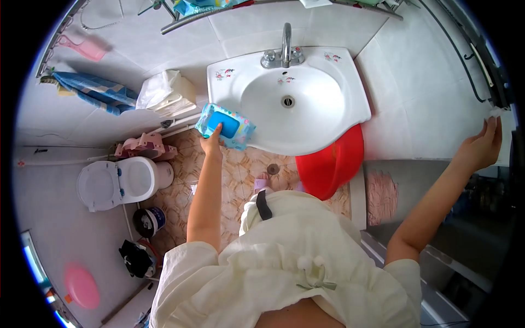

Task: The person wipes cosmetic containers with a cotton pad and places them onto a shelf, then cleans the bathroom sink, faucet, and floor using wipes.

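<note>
My left hand point(212, 143) is closed on a blue patterned pack of wet wipes point(244, 131) with a darker blue lid. The pack is at the left front edge of the white washbasin point(219, 90), partly over its rim. Far to the right, my right hand point(482, 146) is raised against the wall beside a dark-framed fixture point(492, 82). Its fingers are bent together around a small white wad point(496, 111), which looks like a wipe and is mostly hidden.
A chrome tap point(286, 46) stands at the basin's back. Below the basin sits a red basin point(333, 167). At left are a toilet point(136, 179), a black-and-white bucket point(149, 221), hanging tissue point(167, 93) and a blue towel point(95, 90). A metal rack point(219, 12) runs above.
</note>
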Available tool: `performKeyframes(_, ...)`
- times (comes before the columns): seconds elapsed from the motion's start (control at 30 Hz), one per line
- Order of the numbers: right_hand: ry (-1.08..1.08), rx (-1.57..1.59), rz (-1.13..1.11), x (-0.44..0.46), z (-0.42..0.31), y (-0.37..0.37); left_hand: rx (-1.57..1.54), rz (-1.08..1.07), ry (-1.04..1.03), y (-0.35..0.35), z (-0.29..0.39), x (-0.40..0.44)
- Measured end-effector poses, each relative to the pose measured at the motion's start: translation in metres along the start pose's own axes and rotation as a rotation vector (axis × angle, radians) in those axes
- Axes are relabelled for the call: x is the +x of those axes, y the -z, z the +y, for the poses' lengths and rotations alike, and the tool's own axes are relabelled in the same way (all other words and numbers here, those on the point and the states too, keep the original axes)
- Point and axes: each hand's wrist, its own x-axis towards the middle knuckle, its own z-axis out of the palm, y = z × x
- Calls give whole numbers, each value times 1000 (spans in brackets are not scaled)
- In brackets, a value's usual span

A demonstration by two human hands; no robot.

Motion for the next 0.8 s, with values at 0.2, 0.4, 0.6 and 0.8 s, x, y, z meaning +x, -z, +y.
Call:
performKeyframes(0.2, -426, 90, -230, -96, 16, 12, -89, -184, -73, 8, 16, -19)
performKeyframes(0.4, -991, 293, -484, -226, 39, 21, -149, -208, -155, 33, 43, -33)
performKeyframes(0.6, -1130, 111, -518, -293, 66, 36, -587, -627, 318, 128, 59, -22)
performKeyframes(0.8, -794, -210, -779, -333, 108, 36, -610, -631, 371, 197, 29, -32)
